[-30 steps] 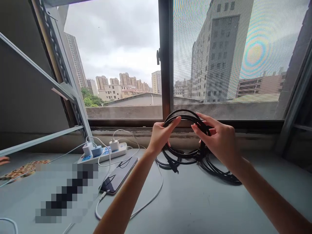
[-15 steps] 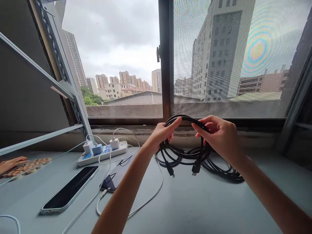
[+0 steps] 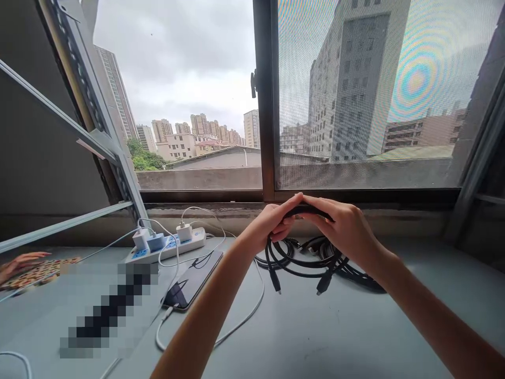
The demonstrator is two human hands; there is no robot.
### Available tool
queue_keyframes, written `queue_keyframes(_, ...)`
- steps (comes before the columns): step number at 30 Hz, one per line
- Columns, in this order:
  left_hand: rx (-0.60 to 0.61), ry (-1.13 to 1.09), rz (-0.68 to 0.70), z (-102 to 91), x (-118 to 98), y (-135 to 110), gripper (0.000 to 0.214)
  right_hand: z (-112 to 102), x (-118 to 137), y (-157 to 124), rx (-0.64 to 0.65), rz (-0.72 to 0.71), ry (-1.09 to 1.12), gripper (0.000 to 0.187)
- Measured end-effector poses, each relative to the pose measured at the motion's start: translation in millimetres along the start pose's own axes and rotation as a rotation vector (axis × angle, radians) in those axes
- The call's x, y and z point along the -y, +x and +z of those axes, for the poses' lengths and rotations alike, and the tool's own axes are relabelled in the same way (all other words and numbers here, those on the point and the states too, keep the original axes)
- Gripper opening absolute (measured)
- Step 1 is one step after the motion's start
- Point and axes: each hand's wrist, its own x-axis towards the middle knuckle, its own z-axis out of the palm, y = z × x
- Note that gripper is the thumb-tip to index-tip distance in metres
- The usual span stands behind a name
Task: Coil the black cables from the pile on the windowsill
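A coiled black cable [image 3: 300,274] hangs from both hands above the desk, its two dark plugs dangling at the bottom of the loop. My left hand [image 3: 272,223] is closed around the upper left of the coil. Across the top right, my right hand [image 3: 341,218] grips the same coil between thumb and fingers. The fingertips of both hands meet at the top of the loop. Behind and below, other black cable coils [image 3: 361,279] lie on the desk, partly hidden by the held one.
On the left are a white power strip [image 3: 197,239] with chargers, a phone [image 3: 201,279] on a white cord, and a pixelated dark object [image 3: 114,308]. Another person's hand [image 3: 23,263] is over a patterned keyboard [image 3: 51,271]. A window [image 3: 268,105] stands behind the desk [image 3: 300,337].
My hands have come together at the top of the coil, the right one moving left and over it. The loop hangs slightly lower and its plugs have swung. The other person's hand has lifted a little.
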Motion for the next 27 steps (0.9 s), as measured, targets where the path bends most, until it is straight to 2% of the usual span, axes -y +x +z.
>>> queue_keyframes(4, 0.057, 0.111, 0.037, -1.6, 4.2, 1.4, 0.055, 0.4, -6.6, 1.9, 0.026, 0.134, 0.008, 0.029)
queue_keyframes(7, 0.113, 0.158, 0.043, -1.4, 4.9, 1.1, 0.044, 0.7, -11.3, 3.2, 0.026, 0.211, 0.059, 0.035)
queue_keyframes(10, 0.020, -0.012, 0.070, -2.7, 4.9, 2.7, 0.046, 3.1, -13.6, 3.5, 0.052, 0.293, 0.156, 0.032)
queue_keyframes(12, -0.080, -0.193, 0.093, -6.4, 4.6, 4.7, 0.047, 7.6, -14.2, 2.9, 0.107, 0.382, 0.274, 0.027)
queue_keyframes(15, -0.206, -0.433, 0.079, -15.7, 5.0, 7.8, 0.046, 20.3, -15.6, -0.3, 0.212, 0.524, 0.468, 0.031)
queue_keyframes(17, -0.250, -0.489, 0.029, -22.7, 7.8, 10.9, 0.047, 31.6, -17.5, -3.8, 0.262, 0.625, 0.556, 0.032)
queue_keyframes(20, -0.264, -0.426, -0.063, -34.3, 20.0, 19.0, 0.047, 50.5, -22.7, -10.5, 0.307, 0.781, 0.654, 0.030)
queue_keyframes(23, -0.276, -0.308, -0.177, -49.1, 43.7, 29.6, 0.043, 70.9, -30.2, -19.6, 0.367, 0.863, 0.721, 0.029)
queue_keyframes(27, -0.274, -0.068, -0.422, -73.4, 82.2, 37.7, 0.038, 99.3, -37.7, -37.4, 0.444, 0.966, 0.819, 0.031)
